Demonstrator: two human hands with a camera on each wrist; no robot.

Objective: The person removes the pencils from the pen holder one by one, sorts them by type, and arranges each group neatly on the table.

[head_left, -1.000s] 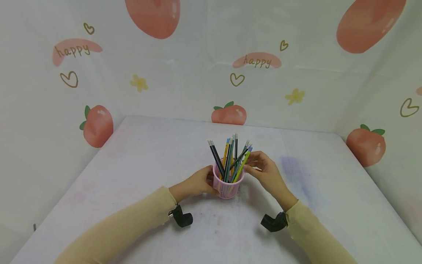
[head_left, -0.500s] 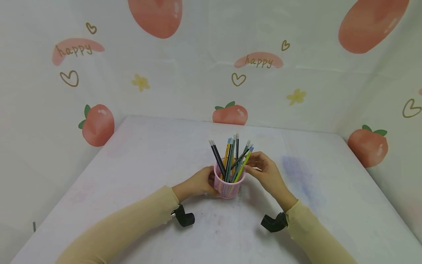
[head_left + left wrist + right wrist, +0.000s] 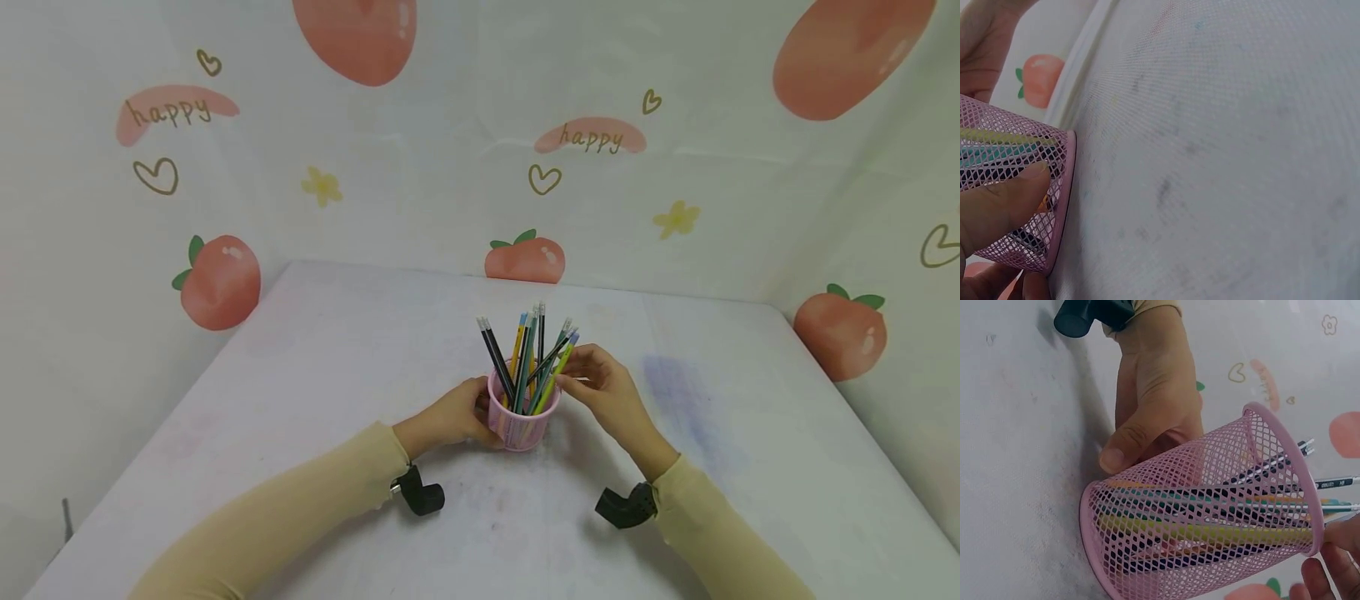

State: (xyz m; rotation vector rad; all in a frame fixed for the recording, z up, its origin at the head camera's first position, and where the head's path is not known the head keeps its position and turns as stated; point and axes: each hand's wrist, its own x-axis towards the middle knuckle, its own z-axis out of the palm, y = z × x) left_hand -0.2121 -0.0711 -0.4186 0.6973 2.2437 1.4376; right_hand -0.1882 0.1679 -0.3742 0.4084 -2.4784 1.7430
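A pink mesh pencil cup (image 3: pixel 521 422) stands upright on the white table (image 3: pixel 315 375), holding several pencils (image 3: pixel 528 354) that fan out above its rim. My left hand (image 3: pixel 450 417) grips the cup's left side; its thumb (image 3: pixel 997 209) presses on the mesh (image 3: pixel 1016 187), and the same hand (image 3: pixel 1150 406) shows behind the cup (image 3: pixel 1210 519) in the right wrist view. My right hand (image 3: pixel 600 387) is at the cup's upper right, fingertips pinching a yellow-green pencil (image 3: pixel 551 383) near the rim. Its fingertips (image 3: pixel 1329 569) sit at the cup's mouth.
Walls covered in a peach-and-heart printed sheet (image 3: pixel 525 167) close in the table at the back and both sides. A bluish smudge (image 3: pixel 678 392) marks the table to the right of the cup. Black wrist camera mounts (image 3: pixel 420 493) sit by both sleeves.
Almost nothing moved. Both hands stay at the cup; the right hand's fingers have closed slightly on the pencil by the rim.
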